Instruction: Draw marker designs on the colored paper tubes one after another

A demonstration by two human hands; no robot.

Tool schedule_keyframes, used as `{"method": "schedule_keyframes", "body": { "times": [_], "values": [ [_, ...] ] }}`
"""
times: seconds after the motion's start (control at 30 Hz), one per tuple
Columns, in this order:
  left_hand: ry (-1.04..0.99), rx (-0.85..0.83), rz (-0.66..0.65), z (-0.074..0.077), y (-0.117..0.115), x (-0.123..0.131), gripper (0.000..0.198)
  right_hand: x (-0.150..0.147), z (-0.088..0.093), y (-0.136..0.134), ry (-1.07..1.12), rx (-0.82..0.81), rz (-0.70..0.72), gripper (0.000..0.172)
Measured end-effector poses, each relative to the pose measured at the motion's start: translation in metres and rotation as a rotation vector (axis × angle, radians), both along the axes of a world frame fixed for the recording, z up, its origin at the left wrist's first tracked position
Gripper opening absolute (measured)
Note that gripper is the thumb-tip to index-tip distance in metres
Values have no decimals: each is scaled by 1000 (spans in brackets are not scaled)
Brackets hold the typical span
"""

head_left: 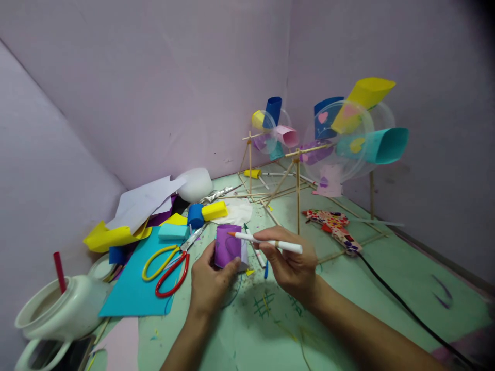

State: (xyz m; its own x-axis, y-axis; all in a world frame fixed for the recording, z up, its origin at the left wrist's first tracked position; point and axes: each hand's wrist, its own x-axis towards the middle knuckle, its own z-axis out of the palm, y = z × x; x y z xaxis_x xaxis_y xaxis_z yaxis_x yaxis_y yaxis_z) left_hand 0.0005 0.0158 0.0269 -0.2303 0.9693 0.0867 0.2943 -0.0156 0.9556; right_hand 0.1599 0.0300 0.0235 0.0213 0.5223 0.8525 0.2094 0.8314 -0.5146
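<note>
My left hand (215, 281) grips a purple folded paper piece (227, 247) upright, thumb on its front lower edge. Dark curved lines show on the purple face, and a paler layer is visible at its right side. Between the fingers of my right hand (288, 265) is a white marker (284, 246) with an orange tip, which points left at the upper part of the purple paper; I cannot tell if it touches. Scissors (185, 252) with one yellow and one red handle lie left of my left hand. Beneath my hands another white marker (258, 252) rests on the table.
Two stick-framed wheels with clear discs and coloured paper tubes, one nearer (297, 190) and one farther (250, 165), stand at the back right. A patterned glue gun (336, 226) trails a black cord. At left are blue paper (131, 293) and a white jug (77, 304).
</note>
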Motion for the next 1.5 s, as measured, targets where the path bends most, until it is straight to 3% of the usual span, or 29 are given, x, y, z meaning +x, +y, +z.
{"method": "schedule_keyframes", "body": {
  "times": [0.2, 0.43, 0.6, 0.83, 0.97, 1.1, 1.5],
  "values": [
    [-118, 17, -70, -1, -1, 0, 44, 2, -3, 1, 75, -65, -12, 14],
    [-392, -53, -133, -9, 1, -1, 48, 4, -3, 5, 100, -100, -78, 11],
    [-538, -83, -151, -13, 3, -2, 53, 6, -4, 6, 41, -119, -81, 10],
    [-713, -152, -173, -8, 1, -3, 63, 6, -8, 8, 242, -179, -39, 11],
    [-823, -197, -227, -6, -1, -4, 54, 5, -5, 8, 332, -187, 9, 12],
    [-856, -216, -216, -7, -1, -6, 45, 7, -4, 9, 210, -231, -15, 11],
    [-958, -219, -237, -8, 3, -6, 31, 8, -3, 8, 208, -184, -24, 13]
  ]
}}
